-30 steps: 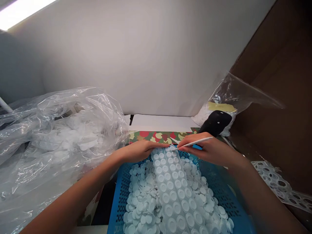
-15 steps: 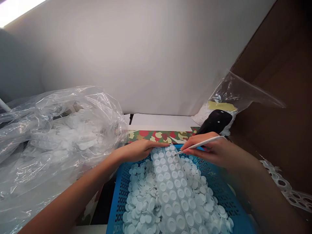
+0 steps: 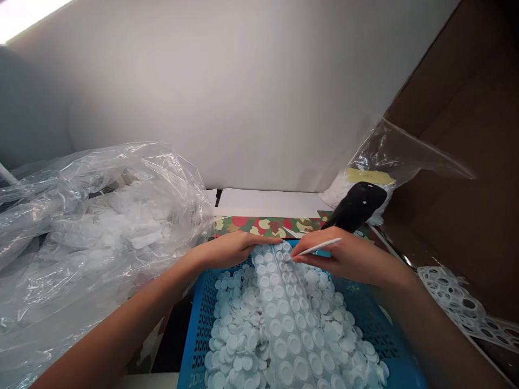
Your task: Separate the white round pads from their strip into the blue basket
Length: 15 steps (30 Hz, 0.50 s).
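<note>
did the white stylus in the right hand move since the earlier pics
Yes: the white stylus in the right hand has shifted left, its tip now over the strip of round discs, judged against the blue plastic basket.

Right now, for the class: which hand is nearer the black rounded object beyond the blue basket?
The right hand is nearer, just in front of the black rounded object and pinching a white stick. The left hand lies farther off, well to the object's left.

Translucent strip (image 3: 284, 319) of white discs, running away below the hands, its far end between them; thin white stylus (image 3: 318, 247) pinched in right hand (image 3: 344, 260), tip at strip; left hand (image 3: 233, 249) flat beside it; loose white discs (image 3: 235, 335) heaped alongside.
</note>
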Each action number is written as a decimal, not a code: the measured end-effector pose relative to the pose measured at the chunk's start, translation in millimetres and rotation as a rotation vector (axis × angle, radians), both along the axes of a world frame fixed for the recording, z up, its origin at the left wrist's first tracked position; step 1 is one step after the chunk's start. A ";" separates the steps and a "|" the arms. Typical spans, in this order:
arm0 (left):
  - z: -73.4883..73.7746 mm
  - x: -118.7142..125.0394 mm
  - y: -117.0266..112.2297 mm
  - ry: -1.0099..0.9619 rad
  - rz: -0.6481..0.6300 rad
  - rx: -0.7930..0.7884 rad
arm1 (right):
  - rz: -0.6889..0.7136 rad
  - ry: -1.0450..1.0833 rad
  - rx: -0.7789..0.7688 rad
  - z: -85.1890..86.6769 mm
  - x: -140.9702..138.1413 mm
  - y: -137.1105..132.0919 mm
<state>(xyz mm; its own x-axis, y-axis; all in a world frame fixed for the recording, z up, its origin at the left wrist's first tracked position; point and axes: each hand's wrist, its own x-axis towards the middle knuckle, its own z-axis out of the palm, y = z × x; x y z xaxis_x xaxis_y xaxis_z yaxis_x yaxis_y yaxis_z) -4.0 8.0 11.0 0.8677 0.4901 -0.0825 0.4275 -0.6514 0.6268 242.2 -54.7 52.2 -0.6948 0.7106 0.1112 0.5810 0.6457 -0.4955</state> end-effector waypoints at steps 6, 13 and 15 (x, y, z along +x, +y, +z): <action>-2.7 -1.3 1.7 0.024 0.015 0.003 | -0.096 0.118 0.086 17.7 8.2 -10.0; -3.4 -1.5 1.3 0.012 0.011 0.023 | -0.030 0.132 0.082 9.7 2.0 -6.4; -3.5 -1.8 1.2 0.016 0.011 0.028 | -0.031 0.131 0.086 7.7 1.4 -5.1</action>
<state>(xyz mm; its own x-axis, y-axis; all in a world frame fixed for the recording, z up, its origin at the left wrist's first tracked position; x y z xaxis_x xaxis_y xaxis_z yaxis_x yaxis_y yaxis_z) -5.7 9.2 7.5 0.8608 0.5022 -0.0823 0.4447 -0.6635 0.6016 243.6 -59.8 59.9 -0.6482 0.7152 0.2612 0.5352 0.6720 -0.5119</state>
